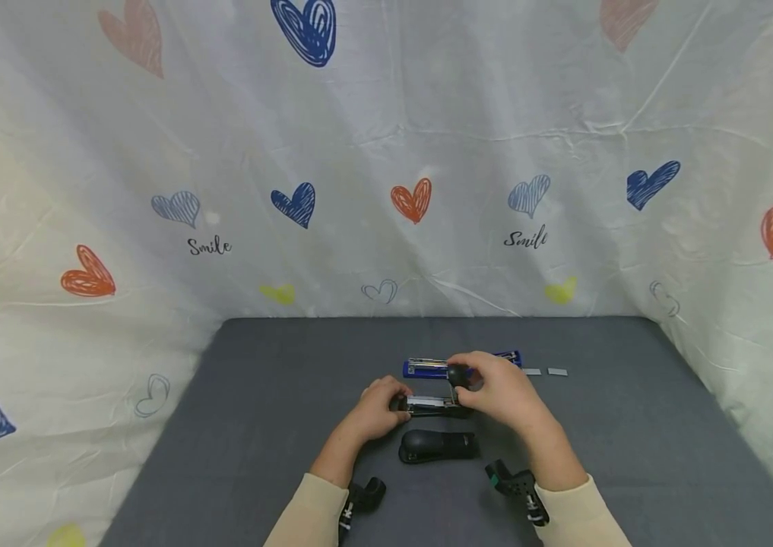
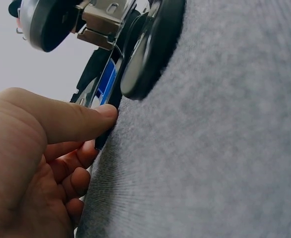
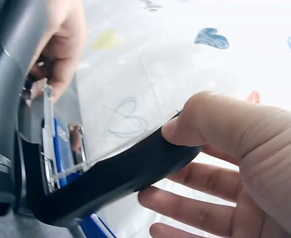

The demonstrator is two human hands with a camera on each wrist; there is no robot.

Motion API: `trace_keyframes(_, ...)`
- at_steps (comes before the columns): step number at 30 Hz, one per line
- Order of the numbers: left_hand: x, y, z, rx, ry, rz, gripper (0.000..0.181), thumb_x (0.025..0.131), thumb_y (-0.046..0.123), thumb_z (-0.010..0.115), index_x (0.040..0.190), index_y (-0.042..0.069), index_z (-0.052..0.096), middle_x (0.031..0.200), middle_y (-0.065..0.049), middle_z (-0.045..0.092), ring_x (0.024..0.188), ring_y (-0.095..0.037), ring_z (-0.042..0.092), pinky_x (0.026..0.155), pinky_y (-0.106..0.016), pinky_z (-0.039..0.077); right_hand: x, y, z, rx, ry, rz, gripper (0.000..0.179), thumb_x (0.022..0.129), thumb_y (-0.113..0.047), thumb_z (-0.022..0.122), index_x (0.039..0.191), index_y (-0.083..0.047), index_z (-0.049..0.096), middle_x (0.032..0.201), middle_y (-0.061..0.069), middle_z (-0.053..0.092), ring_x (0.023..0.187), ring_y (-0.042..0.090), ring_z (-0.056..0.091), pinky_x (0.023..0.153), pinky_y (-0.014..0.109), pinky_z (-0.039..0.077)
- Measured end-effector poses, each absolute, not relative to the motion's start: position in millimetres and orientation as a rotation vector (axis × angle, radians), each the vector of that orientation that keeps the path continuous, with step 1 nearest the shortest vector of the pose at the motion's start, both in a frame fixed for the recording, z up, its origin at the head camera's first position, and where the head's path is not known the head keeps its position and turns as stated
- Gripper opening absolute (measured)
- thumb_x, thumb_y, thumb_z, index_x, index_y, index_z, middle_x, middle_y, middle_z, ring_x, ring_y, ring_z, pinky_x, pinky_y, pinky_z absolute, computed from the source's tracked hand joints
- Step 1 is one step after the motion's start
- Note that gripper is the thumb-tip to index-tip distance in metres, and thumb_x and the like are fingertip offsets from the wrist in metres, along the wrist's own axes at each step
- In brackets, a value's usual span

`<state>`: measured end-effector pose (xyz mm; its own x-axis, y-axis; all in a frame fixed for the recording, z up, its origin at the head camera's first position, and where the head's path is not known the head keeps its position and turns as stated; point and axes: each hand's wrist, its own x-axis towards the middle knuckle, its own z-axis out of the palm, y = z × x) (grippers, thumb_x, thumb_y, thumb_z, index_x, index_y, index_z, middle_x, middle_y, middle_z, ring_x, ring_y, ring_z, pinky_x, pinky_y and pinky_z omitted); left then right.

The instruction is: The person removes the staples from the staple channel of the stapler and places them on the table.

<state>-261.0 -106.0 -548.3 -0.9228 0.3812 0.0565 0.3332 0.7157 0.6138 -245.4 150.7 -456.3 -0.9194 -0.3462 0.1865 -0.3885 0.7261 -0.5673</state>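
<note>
A black stapler lies opened out on the grey cloth, its metal staple channel showing. My left hand pinches the left end of its base between thumb and fingers; the left wrist view shows the thumb at the edge. At the other end, my right hand holds the raised top cover, which swings up from the hinge. Behind the hands lies an opened blue stapler, partly hidden by the right hand. In front, a second black stapler rests closed.
Two short staple strips lie right of the blue stapler, one close to its end. A black wrist camera mount sits on the left wrist, another on the right. A heart-printed curtain hangs behind the table.
</note>
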Motion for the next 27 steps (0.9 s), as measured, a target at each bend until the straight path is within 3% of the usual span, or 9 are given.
trace_keyframes(13, -261.6, -106.0, -550.9, 0.587, 2.858, 1.010, 0.027, 0.088, 0.016, 0.081, 0.113, 0.014, 0.072, 0.100, 0.005, 0.058, 0.095, -0.016, 0.050, 0.093, -0.045, 0.038, -246.8, 171.5, -450.0, 0.545, -2.935, 1.154, 0.040, 0.083, -0.011, 0.080, 0.122, -0.013, 0.069, 0.107, 0.002, 0.071, 0.088, 0.017, 0.068, 0.066, 0.036, 0.052)
trace_keyframes(27, -260.2, -107.0, -550.0, 0.580, 2.839, 1.046, 0.026, 0.090, 0.017, 0.080, 0.114, 0.015, 0.072, 0.102, 0.006, 0.059, 0.097, -0.016, 0.050, 0.094, -0.046, 0.038, -247.5, 195.1, -446.4, 0.479, -2.991, 1.335, 0.042, 0.085, -0.006, 0.078, 0.124, -0.008, 0.063, 0.123, 0.017, 0.065, 0.100, 0.027, 0.068, 0.071, 0.038, 0.053)
